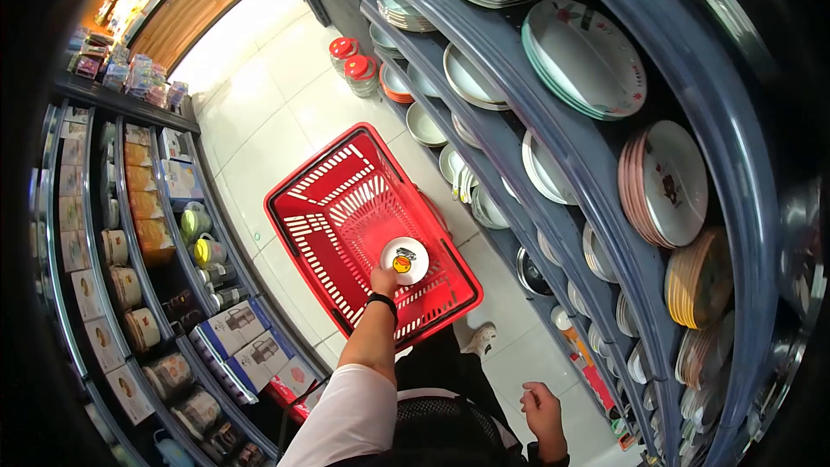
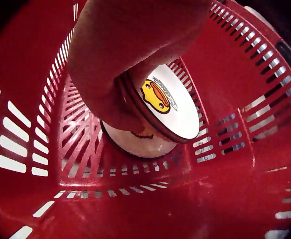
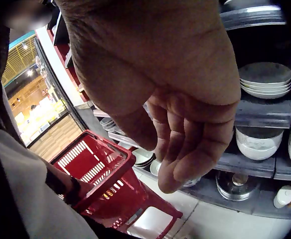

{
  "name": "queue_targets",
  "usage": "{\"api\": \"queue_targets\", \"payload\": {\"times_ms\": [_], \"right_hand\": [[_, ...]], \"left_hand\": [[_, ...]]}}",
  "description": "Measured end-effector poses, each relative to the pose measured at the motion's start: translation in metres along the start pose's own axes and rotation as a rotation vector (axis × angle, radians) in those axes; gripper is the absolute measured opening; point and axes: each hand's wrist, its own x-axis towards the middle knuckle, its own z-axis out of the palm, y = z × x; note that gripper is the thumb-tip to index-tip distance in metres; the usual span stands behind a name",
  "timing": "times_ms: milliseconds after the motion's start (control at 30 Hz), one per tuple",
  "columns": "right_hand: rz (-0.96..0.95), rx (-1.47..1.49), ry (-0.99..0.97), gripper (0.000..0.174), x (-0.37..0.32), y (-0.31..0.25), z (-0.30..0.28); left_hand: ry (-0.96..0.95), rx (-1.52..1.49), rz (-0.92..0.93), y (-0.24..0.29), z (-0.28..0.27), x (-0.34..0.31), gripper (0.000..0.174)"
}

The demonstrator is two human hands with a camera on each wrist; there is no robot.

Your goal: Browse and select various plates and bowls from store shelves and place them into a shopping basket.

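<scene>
My left hand [image 1: 383, 280] reaches down into a red shopping basket [image 1: 432, 233] and grips the edge of a round white plate [image 1: 418, 270]. The plate has a yellow duck face with an orange bill and a dark rim. In the left wrist view, thumb and fingers pinch the tilted plate [image 2: 180, 94], and a second pale round dish [image 2: 140, 145] shows beneath it, partly covered by the hand. My right hand [image 1: 543, 415] hangs beside the body with loosely curled fingers. Nothing is in it in the right wrist view, where its palm [image 3: 160, 59] shows.
Curved shelves on the right carry stacked plates [image 1: 588, 60], pink-edged plates [image 1: 670, 182] and bowls [image 3: 257, 142]. Left shelves hold mugs [image 1: 210, 252] and boxed goods [image 1: 264, 355]. Two red-lidded glass jars [image 1: 361, 76] stand on the tiled floor [image 1: 251, 130] beyond the basket.
</scene>
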Motion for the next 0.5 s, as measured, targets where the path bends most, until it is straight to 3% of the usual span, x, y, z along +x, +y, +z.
{"api": "queue_targets", "payload": {"times_ms": [33, 133, 200, 233, 267, 333, 400, 500], "right_hand": [[-0.015, 0.016, 0.014, 0.016, -0.003, 0.002, -0.001], [-0.050, -0.017, 0.043, 0.017, -0.011, 0.009, -0.008], [-0.064, -0.005, 0.071, 0.018, -0.021, 0.010, -0.013], [-0.068, -0.002, 0.083, 0.019, -0.025, 0.012, -0.016], [-0.082, 0.008, 0.101, 0.019, -0.029, 0.016, -0.019], [-0.166, 0.064, 0.077, 0.020, -0.041, 0.026, -0.023], [-0.216, 0.125, 0.097, 0.020, -0.060, 0.035, -0.029], [-0.287, 0.279, 0.073, 0.025, -0.096, 0.060, -0.036]], "left_hand": [[0.006, 0.106, 0.032, 0.013, -0.007, -0.009, 0.035], [0.010, 0.002, 0.106, 0.027, -0.024, -0.018, 0.037], [-0.011, -0.143, 0.195, 0.035, -0.035, -0.028, 0.029], [-0.047, 0.008, 0.338, 0.037, -0.048, -0.030, 0.026], [-0.051, -0.058, 0.358, 0.037, -0.056, -0.033, 0.033], [-0.088, -0.106, 0.391, 0.068, -0.071, -0.089, 0.029], [-0.122, 0.072, 0.518, 0.078, -0.085, -0.126, 0.027], [-0.298, 0.096, 0.668, 0.109, -0.086, -0.263, 0.025]]}}
